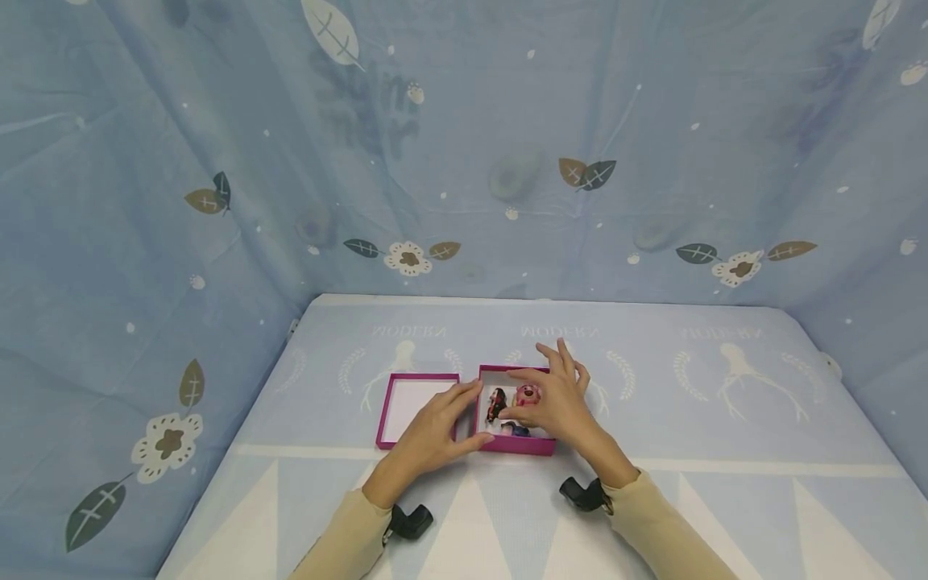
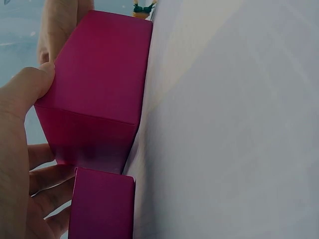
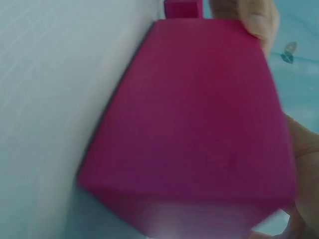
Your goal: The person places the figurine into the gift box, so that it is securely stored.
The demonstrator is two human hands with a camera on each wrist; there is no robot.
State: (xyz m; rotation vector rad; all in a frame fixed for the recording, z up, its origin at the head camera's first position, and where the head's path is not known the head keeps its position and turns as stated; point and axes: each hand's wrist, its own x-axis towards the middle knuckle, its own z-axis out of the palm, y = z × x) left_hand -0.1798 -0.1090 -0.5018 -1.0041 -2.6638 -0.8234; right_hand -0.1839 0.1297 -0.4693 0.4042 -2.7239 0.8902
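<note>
Head view: magenta cardboard-looking box point(image 1: 517, 445) with a pale inside sits open on the blue-and-white patterned tabletop point(image 1: 768, 435). Matching shallow magenta tray point(image 1: 418, 408), probably its lid, is just left of it. In the box: small glossy dark-haired figurine in red and black point(image 1: 496, 405) by the left wall, round pink figurine point(image 1: 528, 395) toward the right, dark blue and pink figurine point(image 1: 515, 429) at the near wall. Right hand point(image 1: 560, 403) is over the box's right side, thumb and index apart around the pink one; can't confirm contact. Left hand point(image 1: 432, 427) spans the box's left edge, fingers extended, thumb at the near corner.

Left wrist view: left thumb rests on the box's corner rim, other fingers spread along its side by the tray. Steadying, not clamping.

Right wrist view: blurred box wall fills the frame; right fingertips hidden behind it.

Handling guess: figurines light, hard, a bit slick; pinch round the body, avoid thin parts. Box light, stiffish, slides easily; brace at a corner, don't squeeze walls mid-span.
</note>
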